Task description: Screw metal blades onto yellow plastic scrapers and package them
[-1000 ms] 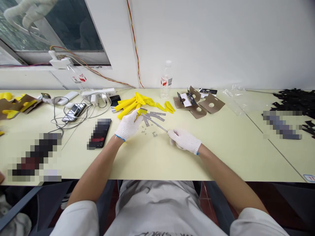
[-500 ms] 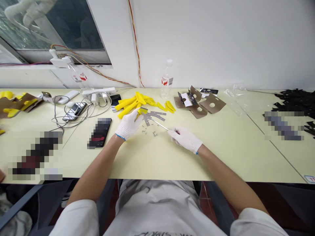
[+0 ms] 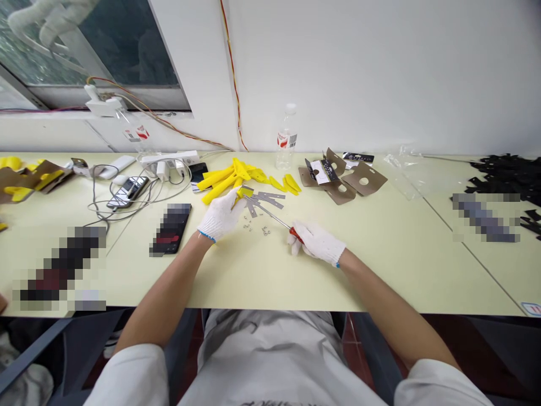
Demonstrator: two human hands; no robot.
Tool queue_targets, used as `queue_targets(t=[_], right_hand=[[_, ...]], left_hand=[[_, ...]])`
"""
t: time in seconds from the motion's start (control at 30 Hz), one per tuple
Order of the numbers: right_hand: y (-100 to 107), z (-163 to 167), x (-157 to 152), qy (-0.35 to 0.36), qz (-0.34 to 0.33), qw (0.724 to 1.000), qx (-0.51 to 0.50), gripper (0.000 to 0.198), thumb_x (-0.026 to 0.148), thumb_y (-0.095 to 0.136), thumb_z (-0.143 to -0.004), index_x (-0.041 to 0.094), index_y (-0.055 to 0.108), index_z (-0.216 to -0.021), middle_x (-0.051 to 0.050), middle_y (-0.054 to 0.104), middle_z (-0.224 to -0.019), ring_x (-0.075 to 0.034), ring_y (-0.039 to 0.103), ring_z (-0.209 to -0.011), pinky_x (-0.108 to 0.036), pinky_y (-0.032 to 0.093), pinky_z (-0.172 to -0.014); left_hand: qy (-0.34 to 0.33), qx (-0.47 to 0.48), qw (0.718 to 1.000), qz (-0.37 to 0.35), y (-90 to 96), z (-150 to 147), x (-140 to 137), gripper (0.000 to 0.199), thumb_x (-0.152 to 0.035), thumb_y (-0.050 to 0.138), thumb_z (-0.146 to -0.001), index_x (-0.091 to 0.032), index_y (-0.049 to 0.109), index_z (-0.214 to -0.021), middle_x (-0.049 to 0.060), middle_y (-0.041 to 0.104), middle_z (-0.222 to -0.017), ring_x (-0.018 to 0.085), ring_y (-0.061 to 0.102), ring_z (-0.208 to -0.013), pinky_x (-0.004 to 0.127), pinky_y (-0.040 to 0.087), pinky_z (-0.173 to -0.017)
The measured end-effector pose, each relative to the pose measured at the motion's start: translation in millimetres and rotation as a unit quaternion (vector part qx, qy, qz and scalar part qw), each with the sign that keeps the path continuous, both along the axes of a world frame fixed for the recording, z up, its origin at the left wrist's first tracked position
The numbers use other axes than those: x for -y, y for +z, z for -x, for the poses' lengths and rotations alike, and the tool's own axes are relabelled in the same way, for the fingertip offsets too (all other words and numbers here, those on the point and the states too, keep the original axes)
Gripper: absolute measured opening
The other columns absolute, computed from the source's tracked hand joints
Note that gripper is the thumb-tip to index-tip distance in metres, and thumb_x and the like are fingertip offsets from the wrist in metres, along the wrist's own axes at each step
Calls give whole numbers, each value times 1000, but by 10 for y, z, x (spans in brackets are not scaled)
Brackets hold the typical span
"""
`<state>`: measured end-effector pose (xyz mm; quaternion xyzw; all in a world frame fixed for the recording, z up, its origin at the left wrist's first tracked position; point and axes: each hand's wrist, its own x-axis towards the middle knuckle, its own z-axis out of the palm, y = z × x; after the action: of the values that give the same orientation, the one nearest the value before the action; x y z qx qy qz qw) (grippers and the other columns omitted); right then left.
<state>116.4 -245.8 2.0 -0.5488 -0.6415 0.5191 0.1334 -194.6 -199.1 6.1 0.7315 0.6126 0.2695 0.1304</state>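
My left hand (image 3: 220, 217), in a white knit glove, is closed around a yellow plastic part with a grey metal blade at its end (image 3: 245, 192). My gloved right hand (image 3: 316, 241) grips the red handle of a screwdriver (image 3: 274, 216); its shaft points left and its tip reaches the yellow part. Whether the tip sits in a screw is too small to tell. Below the tip lie flat grey metal blades (image 3: 271, 198) and several small screws (image 3: 266, 230). Behind my left hand is a pile of yellow plastic handles (image 3: 224, 176), with smaller yellow pieces (image 3: 291, 183) to its right.
Brown cardboard packaging (image 3: 366, 179) and a clear bottle (image 3: 287, 138) stand towards the wall. Left are a black phone (image 3: 180, 217), cables, another phone (image 3: 128, 192) and a power strip (image 3: 186, 158). Black parts (image 3: 507, 175) are heaped at far right.
My right hand's fingers have shifted on the screwdriver, so more of its red handle shows. My left hand and the yellow part stay in place.
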Motion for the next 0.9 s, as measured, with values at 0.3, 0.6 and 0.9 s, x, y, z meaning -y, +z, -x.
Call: queue_targets(t=[0.3, 0.6, 0.9], right_hand=[[-10, -4, 7, 6, 4, 1000, -20, 55, 65, 43, -114, 21, 64, -89, -4, 71, -69, -12, 40, -47, -28, 34, -50], [-30, -23, -10, 10, -41, 999, 5, 52, 62, 42, -114, 22, 65, -89, -5, 73, -76, -14, 48, -57, -29, 36, -56], [-6, 1, 5, 3, -48, 998, 31, 49, 62, 47, -113, 22, 60, -87, -2, 68, -73, -14, 47, -57, -28, 36, -56]], left_hand=[[5, -1, 1000, 9, 10, -1, 3, 32, -42, 56, -114, -19, 74, -128, 3, 74, -87, 21, 70, -72, 29, 49, -75], [-1, 11, 1000, -8, -20, 14, -4, 31, -40, 58, -114, -19, 75, -129, 3, 72, -86, 20, 69, -72, 28, 51, -78], [-4, 15, 1000, -15, -17, 16, -16, 28, -40, 59, -113, -19, 74, -122, 3, 72, -84, 19, 70, -74, 27, 54, -81]])
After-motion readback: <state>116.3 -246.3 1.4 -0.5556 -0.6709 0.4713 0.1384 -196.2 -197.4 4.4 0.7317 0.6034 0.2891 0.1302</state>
